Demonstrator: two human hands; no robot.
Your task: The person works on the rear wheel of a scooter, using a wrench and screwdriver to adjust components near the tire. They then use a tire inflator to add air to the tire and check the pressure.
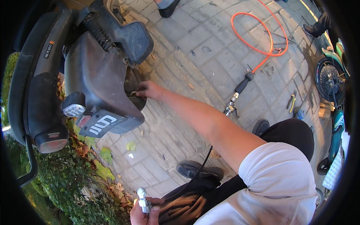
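Observation:
A dark scooter [101,71] leans in from the upper left with its rear fender toward me. My right hand [150,90] reaches under the fender to the rear wheel [129,80], thumb and fingers pinched together near the hub. A small pale piece shows at the fingertips; I cannot make out what it is. Low in the view, my left hand [144,215] grips a shiny metal air chuck [142,197]. From that side a thin black hose [205,159] runs up past my right forearm toward a metal coupling with a lever [230,107].
An orange air hose [233,28] lies looped on the paving bricks [180,112]. Pliers with yellow-green handles [291,102] rest at the right. A small-wheeled teal bike [333,75] stands beyond them. Bushes and leaves [71,180] border the left. Other people's shoes [168,8] appear at the top.

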